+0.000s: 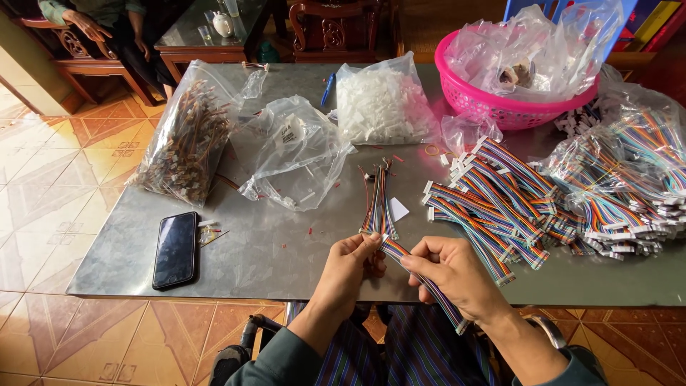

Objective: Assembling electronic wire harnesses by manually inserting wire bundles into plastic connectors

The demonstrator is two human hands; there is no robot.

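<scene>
Ribbon cable [421, 279], near table's front edge [214, 286]: being pinched by left hand [350, 268] at upper end, right hand [450, 275] mid-length; running down-right.

The scene is seen from a single head-worn camera, tilted steeply down from the near edge of the metal table [286, 250], close above the hands, facing its far edge and the chairs beyond.

Matt grey metal table [286, 250], dull and scuffed. Glossy black glass phone [176, 249]. Clear crinkly plastic bags [300, 154]. Pink plastic basket [500, 111]. Smooth plastic-coated rainbow ribbon cable [421, 275]. Glazed floor tiles [43, 179]. Carved dark wood chair [332, 28].
</scene>
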